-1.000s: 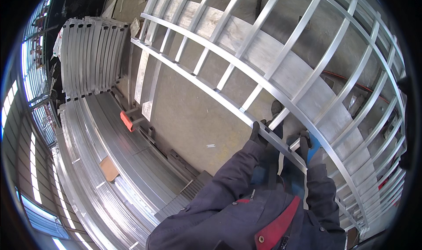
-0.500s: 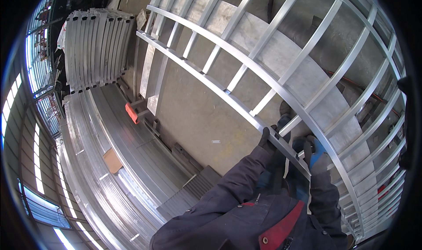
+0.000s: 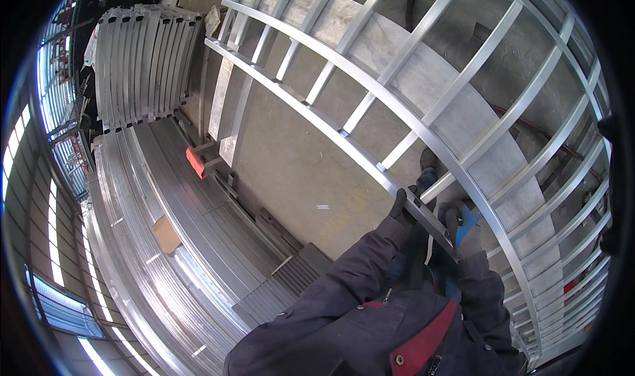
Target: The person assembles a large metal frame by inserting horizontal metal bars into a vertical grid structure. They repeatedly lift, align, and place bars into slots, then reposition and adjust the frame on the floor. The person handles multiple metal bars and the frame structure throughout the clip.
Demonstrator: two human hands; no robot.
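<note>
A long aluminium frame rail (image 3: 311, 111) with short crossbars runs from the upper left down to my body. My left hand (image 3: 402, 207), in a dark glove, is wrapped round this rail near its close end. Just right of the rail is my right hand (image 3: 452, 220), also gloved in dark, its fingers curled; what it grips, if anything, is hidden. A blue patch (image 3: 468, 227) shows beside that hand, and I cannot tell whether it is cloth or part of a trouser leg. A second, thicker rail (image 3: 397, 101) crosses the same bars farther right.
Rows of long aluminium profiles (image 3: 165, 257) lie on the left, with a piece of brown cardboard (image 3: 167, 235) on them. Behind stands a stack of bent frames (image 3: 142, 65). An orange-ended bracket (image 3: 196, 163) sticks out near the floor. A pale board (image 3: 456, 98) lies under the frame.
My right hand has moved a little left, closer to the rail. My left hand keeps its hold, and the frame stays nearly in place.
</note>
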